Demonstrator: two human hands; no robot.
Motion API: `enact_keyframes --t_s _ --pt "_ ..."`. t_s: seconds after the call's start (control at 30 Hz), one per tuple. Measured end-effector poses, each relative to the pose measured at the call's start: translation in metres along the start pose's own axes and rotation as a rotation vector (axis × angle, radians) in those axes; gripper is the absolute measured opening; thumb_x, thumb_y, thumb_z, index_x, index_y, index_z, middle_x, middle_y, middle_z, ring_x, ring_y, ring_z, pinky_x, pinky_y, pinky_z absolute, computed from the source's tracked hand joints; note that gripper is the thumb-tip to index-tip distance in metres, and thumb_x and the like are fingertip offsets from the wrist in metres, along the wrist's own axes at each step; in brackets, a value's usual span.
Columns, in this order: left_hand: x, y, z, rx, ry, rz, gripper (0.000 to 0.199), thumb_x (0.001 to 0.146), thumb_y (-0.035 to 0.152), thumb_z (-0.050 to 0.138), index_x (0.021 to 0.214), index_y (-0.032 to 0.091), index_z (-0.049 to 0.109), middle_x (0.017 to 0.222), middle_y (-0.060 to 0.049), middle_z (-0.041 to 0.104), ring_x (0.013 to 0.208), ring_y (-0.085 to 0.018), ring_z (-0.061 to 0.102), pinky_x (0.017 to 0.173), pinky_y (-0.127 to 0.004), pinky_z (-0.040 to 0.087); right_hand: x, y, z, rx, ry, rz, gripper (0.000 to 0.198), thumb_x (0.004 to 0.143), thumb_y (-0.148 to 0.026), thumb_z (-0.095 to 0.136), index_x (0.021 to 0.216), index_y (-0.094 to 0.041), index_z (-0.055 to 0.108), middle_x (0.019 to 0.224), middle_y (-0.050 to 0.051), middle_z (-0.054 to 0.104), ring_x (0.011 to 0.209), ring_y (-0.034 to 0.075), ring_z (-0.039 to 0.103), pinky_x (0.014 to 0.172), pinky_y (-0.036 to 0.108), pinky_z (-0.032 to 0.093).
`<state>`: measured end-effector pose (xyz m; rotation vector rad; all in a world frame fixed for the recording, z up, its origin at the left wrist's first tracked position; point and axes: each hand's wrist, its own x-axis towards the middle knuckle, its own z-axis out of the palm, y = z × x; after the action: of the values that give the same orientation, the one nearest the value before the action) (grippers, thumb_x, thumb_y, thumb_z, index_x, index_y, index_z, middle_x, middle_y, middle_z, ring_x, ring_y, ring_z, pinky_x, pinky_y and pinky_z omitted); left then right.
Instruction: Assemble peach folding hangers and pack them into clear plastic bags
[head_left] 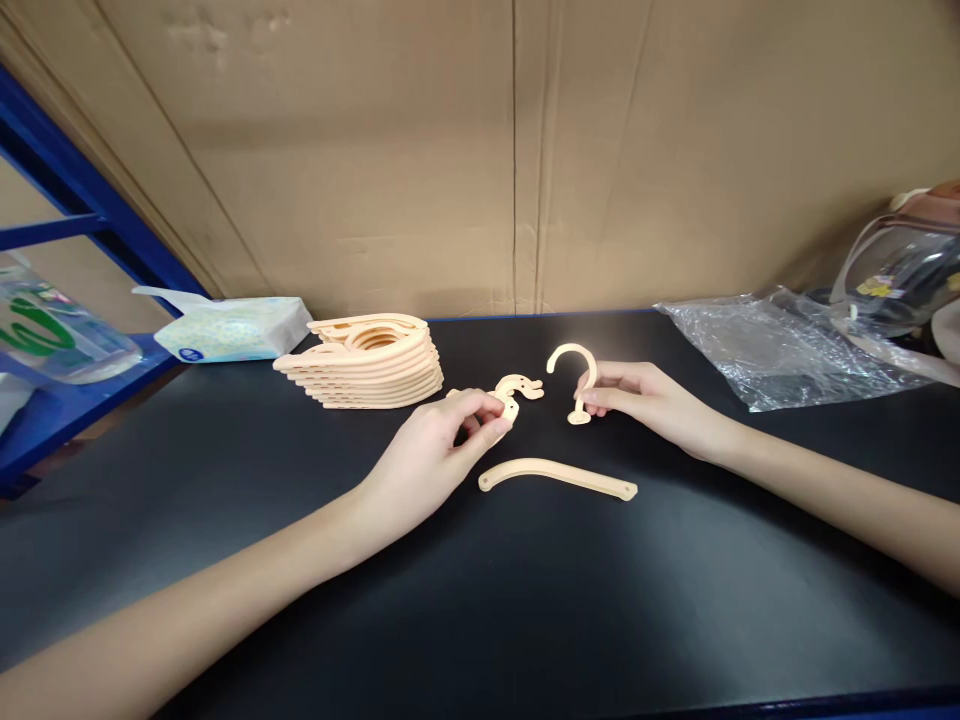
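Note:
Between thumb and fingers, my left hand (442, 440) grips a cream plastic hanger piece (510, 408); my fingers hide part of it. Just behind that piece shows a curved cream part with a notched end (521, 386), and I cannot tell whether the two are joined. My right hand (637, 395) pinches a cream hanger hook (589, 370) by its stem, curve upward and flat foot at the bottom. On the black table in front of both hands lies a slim curved hanger arm (559, 474), touched by neither.
A stack of folded cream hangers (367, 365) stands behind my left hand. Beyond it is a tissue pack (232, 328) beside a blue frame (82, 225). Clear plastic wrap (780, 345) and a transparent bag (900, 275) lie at the right. Cardboard (420, 150) closes off the back.

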<state>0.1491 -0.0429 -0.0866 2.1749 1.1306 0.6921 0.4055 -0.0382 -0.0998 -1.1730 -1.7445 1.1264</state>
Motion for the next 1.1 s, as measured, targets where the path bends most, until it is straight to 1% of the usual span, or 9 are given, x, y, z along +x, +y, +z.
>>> enact_keyframes --t_s 0.1,0.2,0.4,0.63,0.73,0.8,0.93,1.0,1.1 --pt "0.002 -0.005 0.005 0.208 0.011 0.08 0.023 0.095 0.038 0.05 0.094 0.021 0.065 0.083 0.003 0.064 0.065 -0.01 0.052 0.061 -0.024 0.036 0.0 -0.003 0.001 -0.004 -0.009 0.004 0.018 0.083 -0.036 0.063 0.077 -0.019 0.063 0.076 0.0 0.063 0.074 0.014 0.055 0.075 0.03 0.042" --pt "0.005 -0.007 0.007 0.284 0.013 0.154 0.024 0.096 0.037 0.047 0.097 0.022 0.065 0.085 0.003 0.065 0.065 -0.01 0.052 0.062 -0.024 0.037 0.002 -0.005 0.002 0.005 -0.019 0.014 0.018 0.082 -0.035 0.064 0.075 -0.019 0.064 0.075 -0.001 0.064 0.074 0.013 0.056 0.077 0.03 0.042" --pt "0.006 -0.006 0.009 0.257 -0.077 0.209 0.024 0.098 0.037 0.045 0.097 0.021 0.064 0.083 0.005 0.064 0.065 -0.009 0.054 0.061 -0.022 0.036 0.005 -0.006 0.002 0.062 -0.071 0.078 0.017 0.078 -0.036 0.07 0.08 -0.019 0.069 0.081 0.001 0.07 0.078 0.015 0.06 0.082 0.032 0.043" --pt "0.003 -0.005 0.012 0.283 -0.069 0.27 0.024 0.099 0.036 0.043 0.103 0.02 0.061 0.085 0.004 0.065 0.066 -0.009 0.055 0.061 -0.022 0.037 0.003 -0.012 0.002 0.089 -0.135 0.105 0.014 0.076 -0.033 0.072 0.082 -0.02 0.073 0.084 0.001 0.073 0.084 0.017 0.064 0.087 0.034 0.044" --pt "0.002 -0.007 0.012 0.281 -0.071 0.267 0.022 0.098 0.035 0.044 0.107 0.022 0.059 0.08 0.005 0.061 0.061 -0.009 0.051 0.059 -0.022 0.037 0.003 -0.013 0.002 0.094 -0.153 0.095 0.016 0.076 -0.034 0.072 0.082 -0.02 0.074 0.086 0.001 0.074 0.088 0.018 0.065 0.09 0.035 0.044" --pt "0.001 -0.008 0.012 0.259 -0.092 0.259 0.019 0.094 0.03 0.049 0.11 0.023 0.056 0.077 0.006 0.058 0.06 -0.009 0.05 0.059 -0.023 0.038 0.004 -0.012 0.001 0.098 -0.167 0.1 0.018 0.075 -0.035 0.074 0.084 -0.02 0.075 0.09 0.002 0.075 0.092 0.019 0.066 0.093 0.036 0.043" --pt "0.001 -0.007 0.009 0.202 -0.116 0.246 0.015 0.084 0.021 0.055 0.098 0.021 0.052 0.075 0.006 0.054 0.062 -0.01 0.048 0.059 -0.022 0.039 0.004 -0.012 0.001 0.086 -0.183 0.117 0.022 0.075 -0.038 0.073 0.088 -0.02 0.075 0.094 0.004 0.075 0.096 0.021 0.066 0.096 0.039 0.043" --pt "0.002 -0.006 0.008 0.194 -0.101 0.236 0.008 0.084 0.021 0.054 0.091 0.021 0.052 0.073 0.006 0.053 0.06 -0.01 0.046 0.058 -0.022 0.039 0.003 -0.012 0.001 0.067 -0.168 0.106 0.023 0.076 -0.038 0.071 0.089 -0.019 0.075 0.094 0.004 0.075 0.095 0.021 0.066 0.096 0.039 0.044" --pt "0.003 -0.005 0.008 0.206 -0.046 0.246 0.008 0.088 0.024 0.052 0.094 0.021 0.055 0.077 0.004 0.059 0.063 -0.011 0.051 0.061 -0.023 0.041 0.003 -0.01 0.004 0.077 -0.137 0.084 0.023 0.077 -0.038 0.071 0.09 -0.019 0.074 0.093 0.003 0.074 0.093 0.021 0.066 0.094 0.04 0.045"
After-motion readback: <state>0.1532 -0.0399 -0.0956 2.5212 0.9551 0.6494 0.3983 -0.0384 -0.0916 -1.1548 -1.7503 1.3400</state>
